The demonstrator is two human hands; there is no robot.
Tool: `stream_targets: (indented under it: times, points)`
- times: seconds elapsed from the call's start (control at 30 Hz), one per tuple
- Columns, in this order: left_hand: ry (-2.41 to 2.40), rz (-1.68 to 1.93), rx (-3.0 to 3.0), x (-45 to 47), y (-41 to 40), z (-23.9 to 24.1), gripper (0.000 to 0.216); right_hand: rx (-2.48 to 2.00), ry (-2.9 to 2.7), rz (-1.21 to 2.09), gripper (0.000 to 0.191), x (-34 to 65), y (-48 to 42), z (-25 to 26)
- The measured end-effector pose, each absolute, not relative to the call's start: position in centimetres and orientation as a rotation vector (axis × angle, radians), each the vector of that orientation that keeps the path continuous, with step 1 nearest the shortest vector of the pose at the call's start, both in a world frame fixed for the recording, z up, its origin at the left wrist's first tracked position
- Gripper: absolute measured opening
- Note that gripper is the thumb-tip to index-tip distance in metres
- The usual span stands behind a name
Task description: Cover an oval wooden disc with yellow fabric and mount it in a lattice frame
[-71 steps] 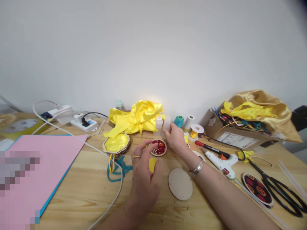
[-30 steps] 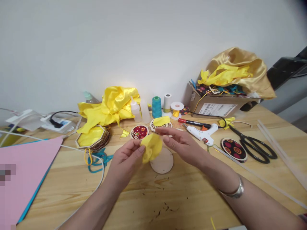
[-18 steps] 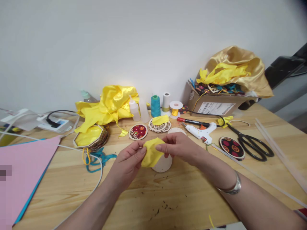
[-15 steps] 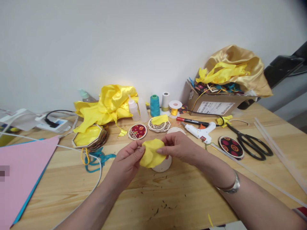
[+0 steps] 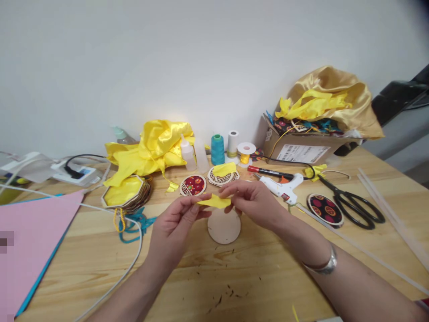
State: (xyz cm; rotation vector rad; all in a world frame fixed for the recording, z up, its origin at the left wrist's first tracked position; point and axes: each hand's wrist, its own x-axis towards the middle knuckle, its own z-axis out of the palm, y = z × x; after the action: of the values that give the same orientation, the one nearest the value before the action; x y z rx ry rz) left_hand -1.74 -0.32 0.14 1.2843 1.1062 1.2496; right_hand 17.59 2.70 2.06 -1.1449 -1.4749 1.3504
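A small piece of yellow fabric (image 5: 216,201) is stretched between my two hands, tilted so that it shows almost edge-on. Its left edge is pinched by my left hand (image 5: 179,219), the right edge by my right hand (image 5: 253,203). Just below the fabric a pale round disc (image 5: 224,229) lies flat on the wooden table (image 5: 181,277). Behind my fingers rest a round piece with red patterned fabric (image 5: 193,184) and several openwork wooden rounds (image 5: 214,179) with a yellow scrap (image 5: 224,169) on top.
To the right lie a white glue gun (image 5: 281,187), a marker (image 5: 268,171), black scissors (image 5: 357,205) and a dark patterned round (image 5: 325,209). Thread spools (image 5: 217,150), a cardboard box (image 5: 301,147) and yellow satin (image 5: 161,145) stand along the wall. A white cable (image 5: 139,246) crosses the left side.
The yellow fabric has turned from facing me to nearly edge-on and risen slightly, uncovering more of the pale disc. My hands still hold both of its sides.
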Motion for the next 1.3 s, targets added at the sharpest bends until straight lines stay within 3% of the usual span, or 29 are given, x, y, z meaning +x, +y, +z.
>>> stream_targets:
  times: [0.07,0.2,0.3,0.37,0.67,0.83,0.9,1.1,1.3]
  points:
    - [1.085,1.267,1.450,-2.0,-0.6,-0.1,0.013,-1.171,-1.312,1.513,0.034,17.7,2.8,2.4]
    - [0.960,1.235,1.755,-2.4,-1.1,-0.3,0.021,-1.107,-0.967,1.814,0.027,18.3,3.5,2.3]
    - [0.899,1.179,1.873,-2.4,-1.3,0.0,0.024,-1.037,-1.059,1.976,0.041,18.7,3.5,1.7]
    - [0.879,1.155,1.889,-2.5,-1.4,0.2,0.023,-0.969,-1.200,2.018,0.039,18.7,3.3,1.4]
    - [0.909,1.237,1.385,-2.0,-0.8,-0.5,0.002,-1.071,-1.370,1.816,0.030,17.8,2.8,1.7]
    - [1.009,1.189,1.002,-1.2,0.3,-0.4,0.043,-1.156,-1.347,1.726,0.027,17.7,2.9,1.5]
    - [1.016,1.100,0.893,-1.1,0.6,-0.3,0.050,-1.173,-1.340,1.708,0.026,17.7,2.9,1.5]
    - [0.958,0.915,0.752,-1.1,0.9,-0.3,0.038,-1.183,-1.319,1.727,0.024,17.7,2.9,1.5]
    - [0.957,0.965,0.708,-1.4,0.9,-0.4,0.030,-1.181,-1.328,1.738,0.019,17.8,2.9,1.6]
